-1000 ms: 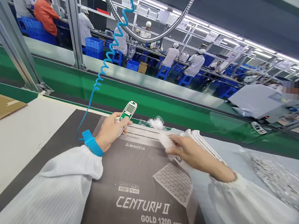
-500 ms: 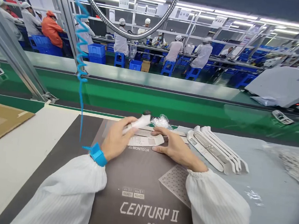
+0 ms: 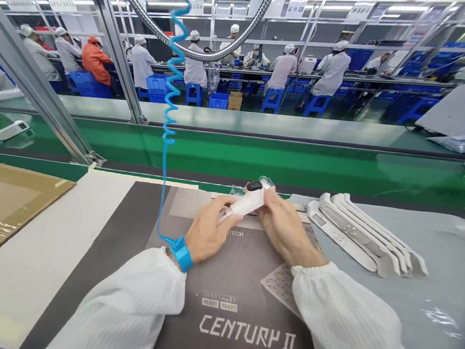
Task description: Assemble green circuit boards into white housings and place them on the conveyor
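My left hand (image 3: 211, 226) is wrapped around a white handheld plastic device (image 3: 248, 201) with a black end piece (image 3: 255, 186). At the device's far end, the fingers of my right hand (image 3: 287, 226) are closed against it; their tips are partly hidden. Both hands are above a dark printed box sheet (image 3: 242, 285) reading "CENTURY II". Clear plastic pieces (image 3: 265, 181) show just behind the device. To the right, several long white plastic shells (image 3: 358, 233) lie side by side at a slant. A blue wrist strap (image 3: 181, 253) circles my left wrist.
A coiled blue cord (image 3: 173, 81) hangs down to the strap. Brown cardboard (image 3: 11, 202) lies at left, beside a metal post (image 3: 48, 80). Beyond the bench runs a green belt (image 3: 234, 161) carrying similar white devices (image 3: 12, 130). Several people sit at a far line.
My left hand has carried the device rightward. My right hand has come off the white part on the sheet and up to the device's far end. The view has shifted left.
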A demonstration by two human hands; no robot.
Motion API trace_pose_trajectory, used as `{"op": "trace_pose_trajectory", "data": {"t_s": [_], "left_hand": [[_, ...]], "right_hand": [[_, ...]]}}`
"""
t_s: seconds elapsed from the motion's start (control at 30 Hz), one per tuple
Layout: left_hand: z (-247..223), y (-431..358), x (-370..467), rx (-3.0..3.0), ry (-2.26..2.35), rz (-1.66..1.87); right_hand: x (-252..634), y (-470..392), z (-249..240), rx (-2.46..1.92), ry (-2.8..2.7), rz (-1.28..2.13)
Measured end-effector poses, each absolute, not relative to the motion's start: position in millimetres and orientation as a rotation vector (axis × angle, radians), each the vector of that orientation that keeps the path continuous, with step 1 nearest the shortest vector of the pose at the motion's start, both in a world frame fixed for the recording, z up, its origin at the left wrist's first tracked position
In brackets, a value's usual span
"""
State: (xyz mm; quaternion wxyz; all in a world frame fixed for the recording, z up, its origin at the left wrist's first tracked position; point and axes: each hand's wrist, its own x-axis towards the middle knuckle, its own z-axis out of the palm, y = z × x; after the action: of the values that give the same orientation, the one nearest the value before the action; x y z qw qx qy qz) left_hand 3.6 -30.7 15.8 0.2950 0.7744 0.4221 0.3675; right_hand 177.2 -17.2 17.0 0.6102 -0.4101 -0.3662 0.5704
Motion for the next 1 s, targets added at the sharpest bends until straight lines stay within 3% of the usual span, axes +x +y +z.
{"op": "trace_pose_trajectory", "data": {"t_s": [0.17, 0.3, 0.37, 0.53, 0.6, 0.8, 1.0], "left_hand": [[20.6, -48.0, 20.0, 2.352, 1.256, 0.505], [25.4, -42.3, 11.4, 2.514, 1.390, 0.308], [25.7, -35.9, 3.1, 2.485, 1.505, 0.350], [21.0, -32.5, -1.4, 2.316, 1.444, 0.986], [19.4, -35.4, 3.8, 2.335, 1.385, 1.076], [19.9, -36.2, 8.5, 2.380, 1.288, 1.068], [24.0, -20.1, -22.9, 2.125, 1.404, 0.767]], "right_hand": [[150.5, -23.6, 26.9, -0.790, -0.159, 1.615], [154.9, -27.0, 29.7, -0.699, -0.213, 1.721], [155.9, -28.3, 29.5, -0.671, -0.417, 1.745], [140.3, -33.6, 20.5, -0.762, -0.896, 1.645], [131.9, -35.9, 15.4, -0.791, -0.887, 1.629], [126.8, -36.7, 9.6, -0.769, -0.722, 1.647], [142.2, -21.1, -0.3, -0.770, -0.692, 1.592]]}}
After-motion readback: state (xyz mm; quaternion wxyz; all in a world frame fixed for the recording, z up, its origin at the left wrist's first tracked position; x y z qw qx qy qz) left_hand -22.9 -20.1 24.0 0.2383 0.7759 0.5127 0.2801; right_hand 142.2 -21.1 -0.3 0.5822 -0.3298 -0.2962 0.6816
